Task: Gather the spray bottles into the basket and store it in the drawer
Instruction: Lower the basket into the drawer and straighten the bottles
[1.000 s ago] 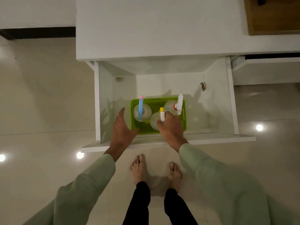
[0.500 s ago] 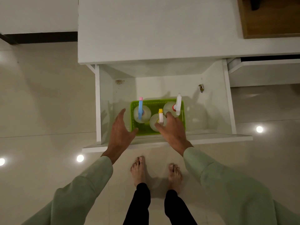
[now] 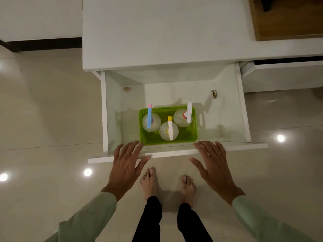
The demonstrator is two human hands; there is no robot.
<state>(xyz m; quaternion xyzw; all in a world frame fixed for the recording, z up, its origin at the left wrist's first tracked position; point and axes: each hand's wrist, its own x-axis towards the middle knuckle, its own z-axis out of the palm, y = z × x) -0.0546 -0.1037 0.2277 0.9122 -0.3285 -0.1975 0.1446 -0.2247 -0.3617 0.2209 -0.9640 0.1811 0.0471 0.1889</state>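
Note:
A green basket [image 3: 193, 135] sits inside the open white drawer [image 3: 174, 152], near its front panel. Three clear spray bottles stand upright in it: one with a blue nozzle [image 3: 149, 119], one with a yellow-tipped white nozzle [image 3: 169, 128], one with a white nozzle and red collar [image 3: 187, 114]. My left hand [image 3: 126, 165] hovers at the drawer's front edge, left of the basket, fingers spread, holding nothing. My right hand [image 3: 213, 163] is over the front edge to the right, also spread and empty.
The drawer is pulled out from a white cabinet [image 3: 157, 32]. A small crumpled wrapper [image 3: 214, 94] lies at the drawer's back right, a brown stain [image 3: 127, 88] at back left. Another drawer [image 3: 283, 75] juts out at right. My bare feet [image 3: 150, 182] stand on glossy tile.
Both hands have drawn back out of the drawer, away from the basket and bottles, to the front panel, and have moved apart.

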